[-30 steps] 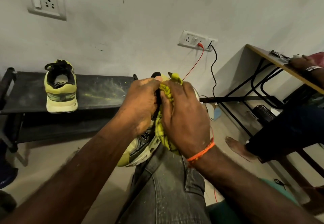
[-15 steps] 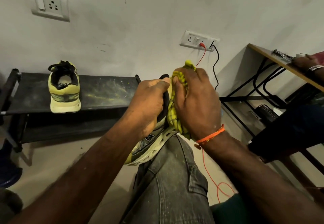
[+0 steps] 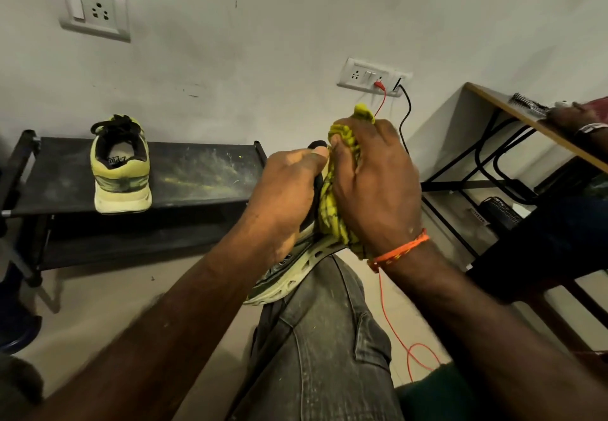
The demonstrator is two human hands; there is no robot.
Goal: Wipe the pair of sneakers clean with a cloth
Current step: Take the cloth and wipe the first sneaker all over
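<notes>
From the head camera, your left hand (image 3: pixel 283 196) clasps the sneaker (image 3: pixel 289 275) propped on your knee (image 3: pixel 329 315), just below centre. Your right hand (image 3: pixel 375 187) bunches the yellow cloth (image 3: pixel 332 210) against it. At ten o'clock, the other sneaker (image 3: pixel 120 167) stands on the black rack (image 3: pixel 197 177).

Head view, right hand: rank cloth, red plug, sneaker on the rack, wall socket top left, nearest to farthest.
From the right hand:
1. Cloth, bunched in its grip.
2. Red plug, in the wall strip just above it.
3. Sneaker on the rack, far to the left.
4. Wall socket, upper left corner.
</notes>
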